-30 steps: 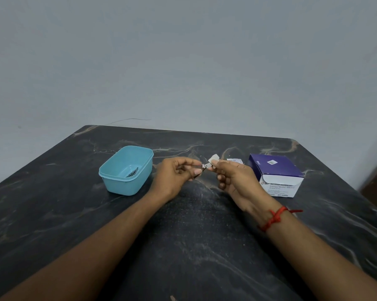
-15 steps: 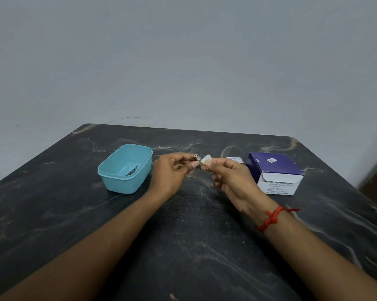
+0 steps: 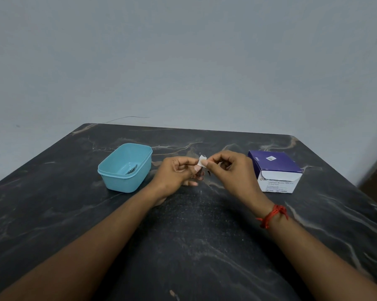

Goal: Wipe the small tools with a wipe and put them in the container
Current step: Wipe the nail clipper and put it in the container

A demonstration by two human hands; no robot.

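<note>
Left hand [image 3: 176, 172] pinches tool [image 3: 199, 173], mostly hidden | right hand [image 3: 228, 170] pinches wipe [image 3: 202, 161] against it, frame centre | container [image 3: 126, 168] lies just left; I judge left hand nearer.

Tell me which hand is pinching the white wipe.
The right hand, the one with the red thread at its wrist, pinches the wipe; the left hand grips a small dark tool.

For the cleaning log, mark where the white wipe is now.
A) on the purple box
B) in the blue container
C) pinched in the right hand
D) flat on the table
C: the right hand pinches the white wipe at the small tool held by the left hand, apart from the blue container and the purple box.
</note>
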